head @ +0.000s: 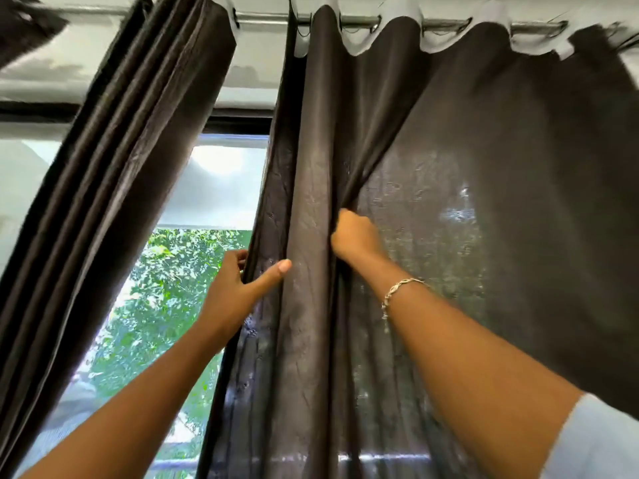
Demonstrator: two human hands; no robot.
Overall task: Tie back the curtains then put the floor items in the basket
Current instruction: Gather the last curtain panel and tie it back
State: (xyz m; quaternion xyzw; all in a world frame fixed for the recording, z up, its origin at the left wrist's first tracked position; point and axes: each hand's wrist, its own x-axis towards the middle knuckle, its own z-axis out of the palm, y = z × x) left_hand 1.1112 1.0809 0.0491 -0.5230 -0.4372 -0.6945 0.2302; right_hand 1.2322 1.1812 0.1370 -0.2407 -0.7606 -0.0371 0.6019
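**Gathering the right curtain, with no tie in sight**

The curtain step is in hand. The right curtain [484, 133] hangs spread along the right stretch of the rod [262, 19]. The left curtain [121, 150] hangs bunched in folds toward the rod's left end.

The left hand [238, 292] pinches the right curtain's leading edge, thumb in front and fingers behind. The right hand [356, 236] is a fist clamped on a fold just beside it.

Next, I judge, the folds must be drawn into one bundle and bound. No tieback shows, and the lower edge of the view cuts off whether the left curtain is tied. The basket and floor items are out of view.
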